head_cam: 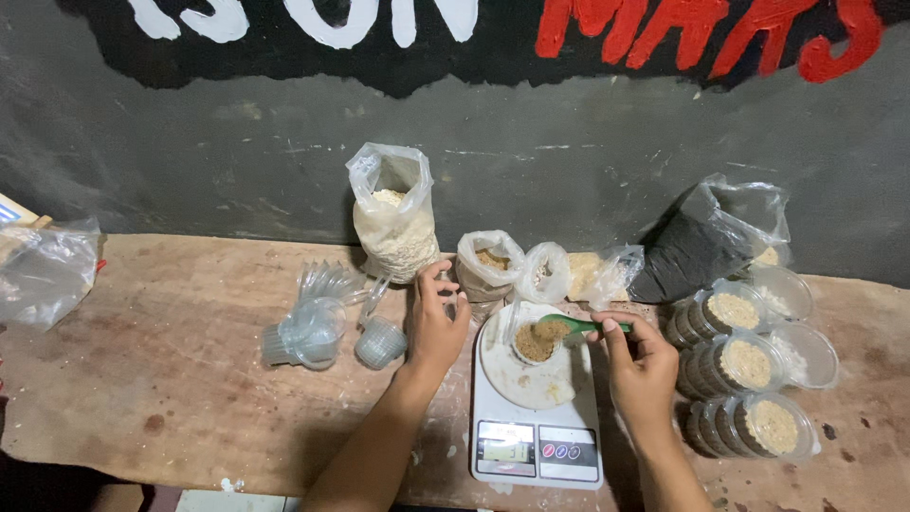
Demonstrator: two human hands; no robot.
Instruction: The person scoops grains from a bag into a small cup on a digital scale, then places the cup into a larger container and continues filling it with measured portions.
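Observation:
My right hand [640, 365] holds a green spoon [569, 325] whose bowl carries brown granules over a small clear cup [536, 343]. The cup stands on the round platform of a white digital kitchen scale [536, 417] and holds the same brown granules. To the left of the scale, my left hand [434, 320] rests on the wooden table with its fingers curled around a small clear object that I cannot make out. Just behind it stands a small plastic bag of brown granules [487, 262].
A tall bag of pale flakes [393, 223], smaller bags [545, 272] and a bag of black material [697, 248] line the dark wall. Stacks of empty clear cups [313, 332] lie left; filled lidded cups [749, 365] stand stacked right. An empty bag [45, 270] lies far left.

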